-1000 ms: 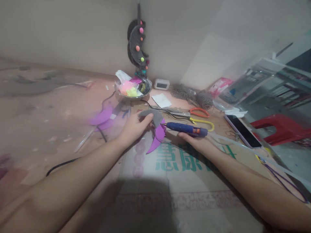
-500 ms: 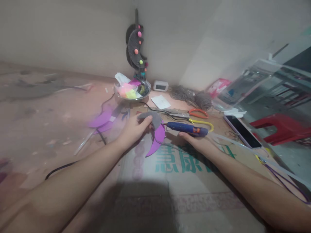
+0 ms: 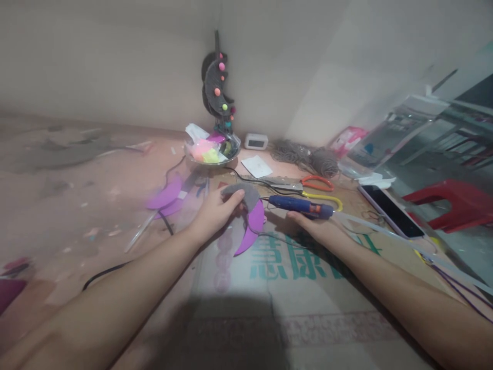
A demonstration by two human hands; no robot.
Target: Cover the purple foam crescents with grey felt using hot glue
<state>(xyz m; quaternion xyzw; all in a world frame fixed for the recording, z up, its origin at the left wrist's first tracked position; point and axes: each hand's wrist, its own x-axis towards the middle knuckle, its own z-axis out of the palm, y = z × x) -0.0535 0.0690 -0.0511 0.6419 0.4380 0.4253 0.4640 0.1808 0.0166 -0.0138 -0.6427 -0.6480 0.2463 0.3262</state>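
Note:
My left hand [image 3: 217, 213] pinches a purple crescent [image 3: 254, 224] whose upper part is wrapped in grey yarn [image 3: 249, 195]. A loose strand of yarn trails from it to the right across the cardboard. My right hand [image 3: 308, 224] is closed round a blue glue gun [image 3: 295, 204], with its metal nozzle against or very near the edge where the grey wrap meets bare purple. A long clear glue stick [image 3: 370, 229] runs out of the gun's rear. The fingers under the gun are mostly hidden.
Behind stand a bowl [image 3: 211, 162] of colourful bits, a small white clock [image 3: 256, 141] and grey yarn skeins [image 3: 323, 160]. Scissors with orange and yellow handles [image 3: 318, 183] lie beyond the gun; a phone [image 3: 393, 213] lies right. More purple crescents [image 3: 167, 198] lie left. A pompom-studded grey decoration [image 3: 216, 85] stands against the wall.
The whole view has shifted slightly, so everything sits a little lower in it. Both hands keep their hold, and the nozzle stays at the edge of the grey wrap.

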